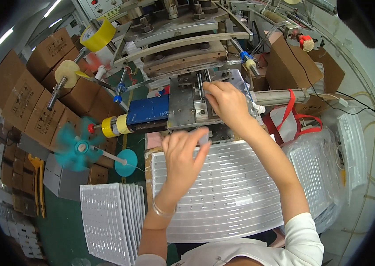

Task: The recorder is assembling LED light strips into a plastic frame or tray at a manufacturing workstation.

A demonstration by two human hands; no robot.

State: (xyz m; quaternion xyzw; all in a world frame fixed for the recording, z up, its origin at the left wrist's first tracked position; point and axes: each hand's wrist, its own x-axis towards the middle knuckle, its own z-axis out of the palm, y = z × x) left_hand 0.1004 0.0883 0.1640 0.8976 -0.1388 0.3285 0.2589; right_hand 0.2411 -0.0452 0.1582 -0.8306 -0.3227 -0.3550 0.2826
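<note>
My left hand (181, 160), a little blurred, is raised over the near edge of the machine. Its thumb and forefinger pinch a small translucent piece (204, 136) whose kind I cannot make out. Farther off, my right hand (228, 103) reaches to the metal fixture (201, 112) on the machine bed. Its fingers are closed beside a dark upright rod (201, 88); whatever they hold is hidden. Below both hands lies a wide white tray (232, 186) with rows of small clear pieces, seemingly under shiny film.
The heavy press head (185, 60) hangs just above the fixture. A blue block (148, 111) sits left of it. A teal fan (80, 146) spins at left, near stacked cartons (30, 106). More white trays (110, 221) stand lower left; wrapped trays (314, 166) lie at right.
</note>
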